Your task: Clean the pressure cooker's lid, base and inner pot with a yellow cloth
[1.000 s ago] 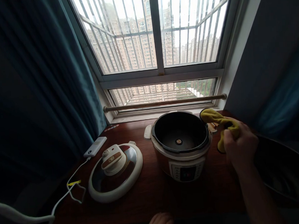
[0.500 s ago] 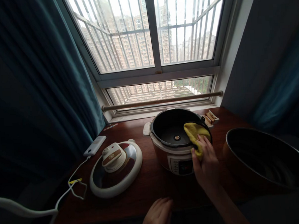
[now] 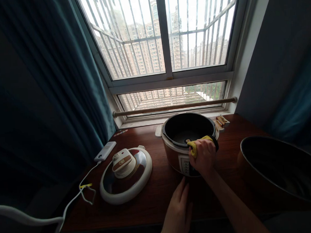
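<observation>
A brown and cream electric pressure cooker (image 3: 171,156) stands lidless on the wooden table, its dark inside showing. My right hand (image 3: 204,157) is closed round a yellow cloth (image 3: 193,149) and presses it over the cooker's front right rim. Part of the cloth is hidden under my fingers. Below the cooker's front, my left hand (image 3: 178,206) is open with its fingers stretched out, the tips close to the cooker's base; I cannot tell whether they touch it. To the left lies the round cooker lid (image 3: 146,182), its handle upward.
A large dark pot (image 3: 250,167) stands at the right. A white power bank (image 3: 105,151) with a white cable (image 3: 73,199) lies at the left. Behind the cooker's right side are small wooden pieces in a white holder (image 3: 221,121). A rail (image 3: 176,107) crosses the window.
My right hand has closed more around the cloth and shifted left along the front rim. My left hand has risen toward the cooker's base. The view has shifted slightly.
</observation>
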Demonstrator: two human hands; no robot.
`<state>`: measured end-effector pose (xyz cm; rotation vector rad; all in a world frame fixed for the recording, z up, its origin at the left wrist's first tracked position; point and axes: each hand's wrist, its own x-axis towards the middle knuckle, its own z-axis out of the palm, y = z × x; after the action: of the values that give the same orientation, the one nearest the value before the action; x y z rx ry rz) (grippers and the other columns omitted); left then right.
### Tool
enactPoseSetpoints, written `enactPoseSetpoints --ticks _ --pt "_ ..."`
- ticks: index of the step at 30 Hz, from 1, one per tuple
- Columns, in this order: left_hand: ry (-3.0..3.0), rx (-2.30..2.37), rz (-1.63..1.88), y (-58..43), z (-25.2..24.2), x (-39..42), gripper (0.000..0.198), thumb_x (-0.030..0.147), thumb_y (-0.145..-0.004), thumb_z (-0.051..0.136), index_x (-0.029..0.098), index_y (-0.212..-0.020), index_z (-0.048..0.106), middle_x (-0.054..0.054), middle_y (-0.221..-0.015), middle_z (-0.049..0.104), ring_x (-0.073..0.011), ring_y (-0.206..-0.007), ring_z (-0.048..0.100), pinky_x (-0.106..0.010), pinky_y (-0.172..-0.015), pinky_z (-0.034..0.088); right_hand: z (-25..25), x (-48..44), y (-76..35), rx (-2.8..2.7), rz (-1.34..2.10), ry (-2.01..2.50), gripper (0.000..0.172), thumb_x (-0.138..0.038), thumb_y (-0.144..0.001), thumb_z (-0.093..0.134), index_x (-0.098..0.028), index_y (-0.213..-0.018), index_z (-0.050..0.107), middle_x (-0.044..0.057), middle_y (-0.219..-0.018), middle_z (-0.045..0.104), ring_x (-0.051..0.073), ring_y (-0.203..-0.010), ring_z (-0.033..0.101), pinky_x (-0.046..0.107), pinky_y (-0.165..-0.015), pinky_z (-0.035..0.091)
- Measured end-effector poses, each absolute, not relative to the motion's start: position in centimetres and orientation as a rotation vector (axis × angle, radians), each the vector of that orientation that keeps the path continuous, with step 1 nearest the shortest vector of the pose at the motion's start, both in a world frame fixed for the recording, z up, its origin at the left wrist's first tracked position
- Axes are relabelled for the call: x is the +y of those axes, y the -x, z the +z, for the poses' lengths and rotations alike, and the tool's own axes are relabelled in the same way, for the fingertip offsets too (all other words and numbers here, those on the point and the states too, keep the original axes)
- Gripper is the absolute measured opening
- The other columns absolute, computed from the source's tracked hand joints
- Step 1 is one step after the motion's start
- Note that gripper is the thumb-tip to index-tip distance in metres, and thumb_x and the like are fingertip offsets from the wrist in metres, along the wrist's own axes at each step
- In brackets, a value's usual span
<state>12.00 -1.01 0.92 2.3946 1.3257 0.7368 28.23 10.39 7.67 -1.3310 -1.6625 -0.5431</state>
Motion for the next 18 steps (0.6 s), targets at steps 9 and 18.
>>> enactPoseSetpoints --ticks 9,18 --pt "-2.322 1.368 0.784 -11.8 0.3 -1.3 0.053 0.010 -0.087 0.036 0.022 -0.138 0.026 -0.010 -0.147 0.024 -0.0206 -0.135 0.024 -0.042 -0.106 0.034 7.8 13.4 -29.2 -1.654 -0.485 1.291 0.025 -0.033 -0.082 0.047 -0.014 -0.096 0.056 0.010 -0.094 0.057 0.026 -0.097 0.046 0.045 -0.092 0.034" --pt "-2.011 1.603 1.432 -10.8 -0.2 -0.1 0.043 0.016 -0.087 0.041 0.023 -0.130 0.037 -0.009 -0.137 0.042 -0.0208 -0.128 0.037 -0.042 -0.105 0.034 3.0 8.4 -25.3 -1.940 -0.286 1.166 0.030 -0.024 -0.081 0.051 -0.017 -0.109 0.058 0.013 -0.124 0.046 0.028 -0.120 0.037 0.043 -0.100 0.033"
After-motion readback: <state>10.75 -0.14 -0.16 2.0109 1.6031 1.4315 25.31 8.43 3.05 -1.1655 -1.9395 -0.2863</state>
